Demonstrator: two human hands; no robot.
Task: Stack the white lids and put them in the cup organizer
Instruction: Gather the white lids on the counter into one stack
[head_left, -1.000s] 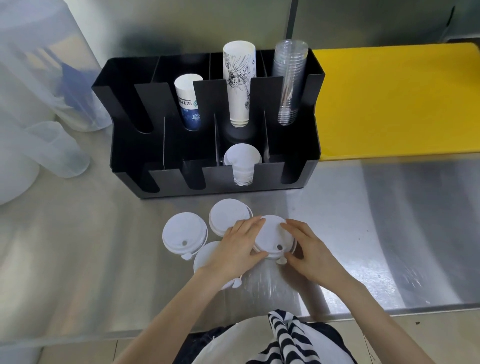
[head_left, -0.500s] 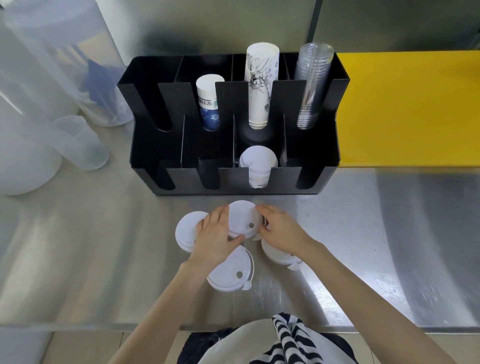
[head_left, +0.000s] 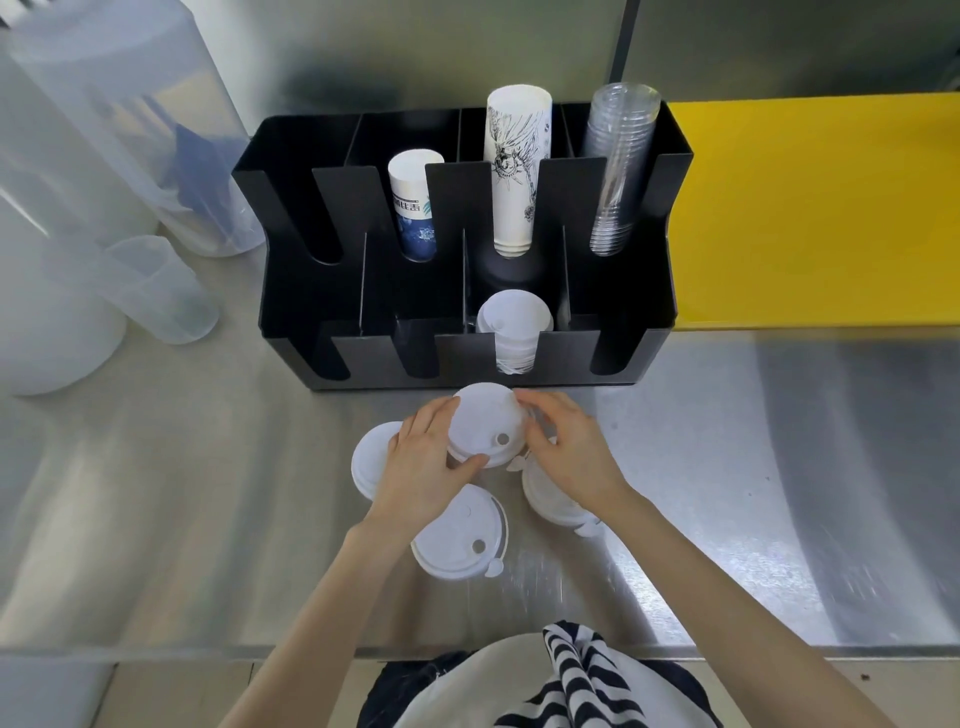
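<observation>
White lids (head_left: 485, 423) lay in a loose cluster on a steel counter (head_left: 208, 519) just in front of the black cup organizer (head_left: 644, 249) as a person worked with both bare hands. The left hand (head_left: 423, 470) and the right hand (head_left: 569, 452) each curled their fingers around opposite edges of one lid, pinching it by the rim directly before the organizer's front wall. Whether that lid sat on another beneath it could not be made out from this angle.

Three more lids rested nearer the person: one (head_left: 460, 535) in plain sight below the left wrist, one (head_left: 371, 454) partly hidden under the left hand, and one (head_left: 550, 496) tucked beneath the right wrist. A stack of lids (head_left: 514, 330) already stood in the organizer's front row, third slot from its left end. Behind it, paper cups (head_left: 517, 171) and clear cups (head_left: 618, 166) filled the rear slots.

The lids looked thin, light and slightly flexible, with a smooth finish that would likely slip under a flat press. The raised rim offered the surest hold; gripping there from two sides should keep each lid level for nesting. Small tabs at the edges seemed liable to snag if the lids were not aligned.
</observation>
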